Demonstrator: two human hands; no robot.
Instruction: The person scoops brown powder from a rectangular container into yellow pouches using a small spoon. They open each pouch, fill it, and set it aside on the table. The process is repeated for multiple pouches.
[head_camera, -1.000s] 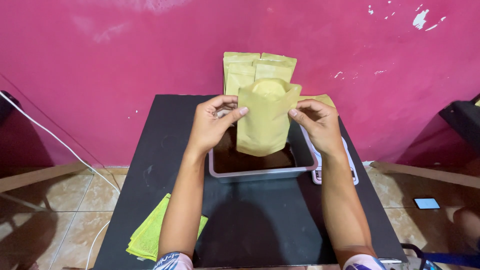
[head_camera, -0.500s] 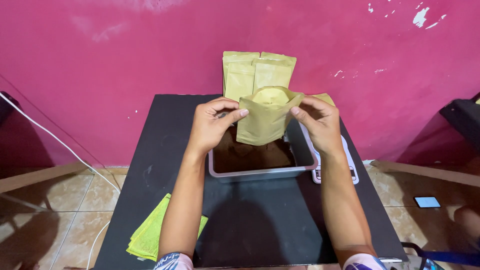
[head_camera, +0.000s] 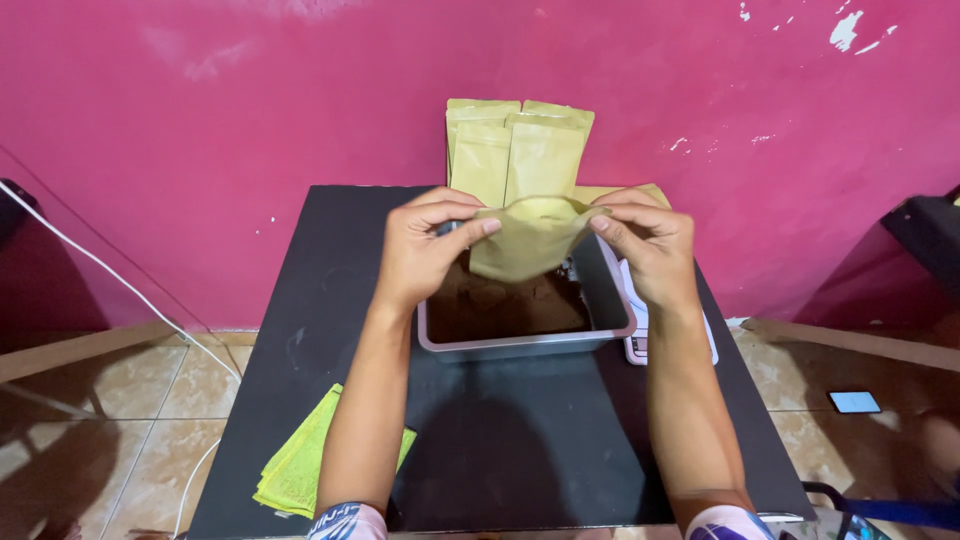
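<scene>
I hold a tan paper pouch (head_camera: 527, 238) open at the mouth above a grey tray (head_camera: 525, 343) of brown powder (head_camera: 500, 308) on the black desk (head_camera: 330, 300). My left hand (head_camera: 425, 250) pinches the pouch's left rim between thumb and fingers; my right hand (head_camera: 650, 245) grips the right rim the same way, the two pulling the opening wide. The pouch hangs tilted, clear of the powder. Behind it, three more tan pouches (head_camera: 515, 145) stand upright against the pink wall (head_camera: 250, 90). A white scale (head_camera: 640, 335) sits just beside the tray on my right. A stack of yellow-green pouches (head_camera: 300, 470) lies at the desk's near left edge.
</scene>
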